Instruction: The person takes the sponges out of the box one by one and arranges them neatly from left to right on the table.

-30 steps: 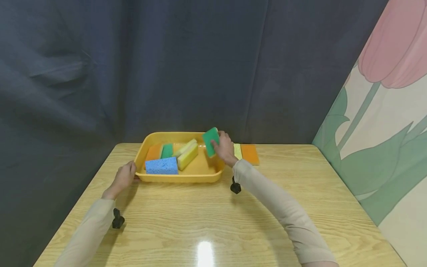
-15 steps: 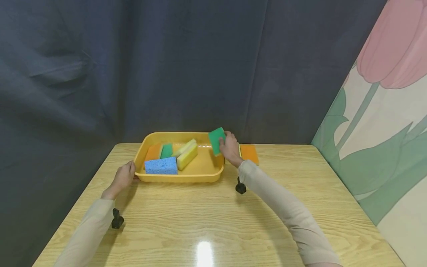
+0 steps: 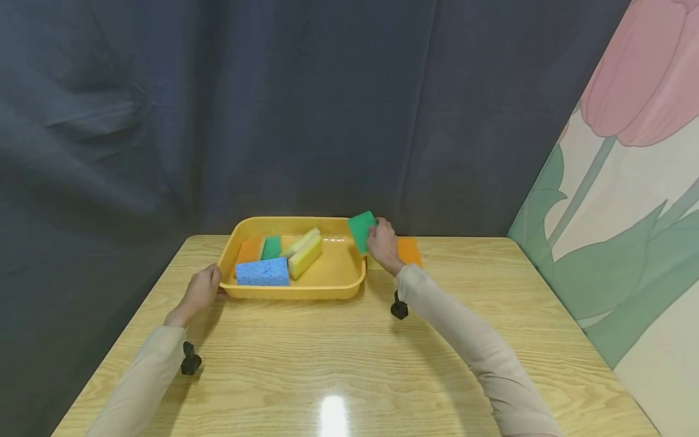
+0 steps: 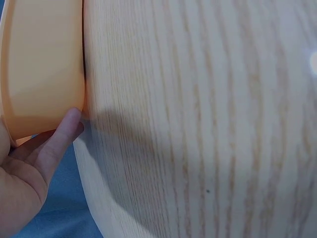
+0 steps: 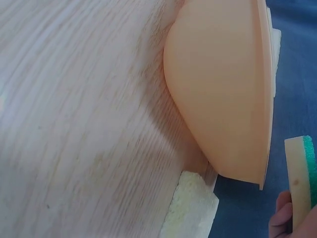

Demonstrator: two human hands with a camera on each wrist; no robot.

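Observation:
A yellow plastic tray (image 3: 295, 292) sits at the far left of the table, with several sponges inside: a blue one (image 3: 263, 273), an orange one (image 3: 249, 250), a green one (image 3: 271, 247) and two yellow ones (image 3: 306, 258) leaning together. My left hand (image 3: 198, 290) grips the tray's left end, fingers tucked under its wall (image 4: 44, 69). Over the tray's right rim, my right hand (image 3: 385, 247) pinches a green-faced sponge (image 3: 360, 230); its pale foam side (image 5: 297, 173) shows in the right wrist view.
Beside the tray's right end lie a pale yellow sponge (image 3: 374, 264) and an orange sponge (image 3: 409, 252), partly hidden by my right hand. A dark curtain (image 3: 306, 109) hangs behind the table's back edge. A wall with painted flowers (image 3: 617, 255) stands at right.
My right hand has moved right with the green-faced sponge, from above the tray's inside to over its right rim. The left hand has kept its hold on the tray.

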